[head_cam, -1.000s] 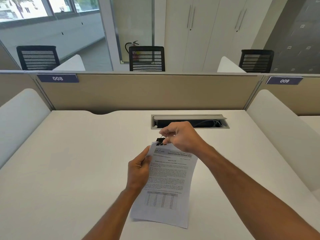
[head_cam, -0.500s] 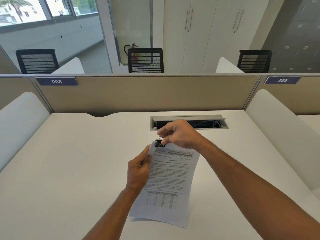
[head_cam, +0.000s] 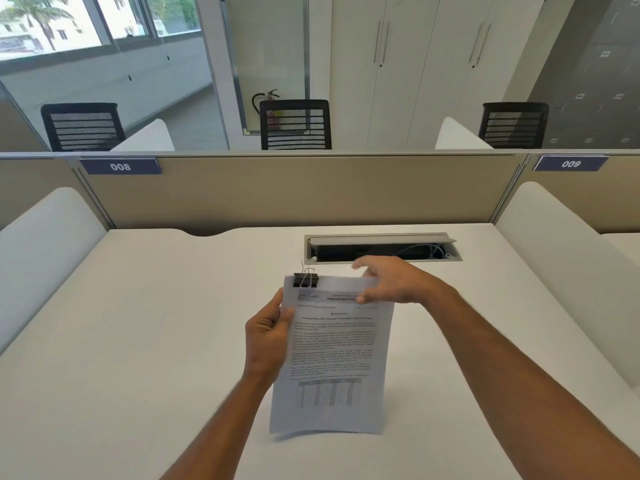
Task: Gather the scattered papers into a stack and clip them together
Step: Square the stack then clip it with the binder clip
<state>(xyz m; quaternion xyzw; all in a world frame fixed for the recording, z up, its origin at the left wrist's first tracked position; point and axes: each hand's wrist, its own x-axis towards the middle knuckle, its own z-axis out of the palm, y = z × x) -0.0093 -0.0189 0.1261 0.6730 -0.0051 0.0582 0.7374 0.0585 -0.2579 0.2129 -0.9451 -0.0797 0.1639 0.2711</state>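
Holding one item above the white worktop (head_cam: 145,341) — entries run left to right.

Left hand (head_cam: 268,336): my grip is closed on the left edge of the paper stack (head_cam: 334,355), thumb lying on the printed top sheet, fingers tucked behind it and out of sight.

Paper stack: several white sheets squared together, printed text facing me with a small table near the bottom. It is tilted, top edge away from me, and its lower edge hangs just above the worktop, throwing a faint shadow there.

Binder clip (head_cam: 305,279): black, clamped over the stack's top edge near the left corner. One wire handle lies folded down on the front sheet; the other stands up behind.

Right hand (head_cam: 391,280): my grip pinches the stack's top right corner — thumb on the front sheet, fingers reaching over and behind the top edge. It sits apart from the clip.

Behind the hands: a cable hatch (head_cam: 381,247) set into the worktop, lid raised, a pale cable inside.

Further back: a beige partition (head_cam: 294,192) carrying number plates 008 (head_cam: 120,166) and 009 (head_cam: 570,163); three black mesh chairs (head_cam: 295,124) beyond it.
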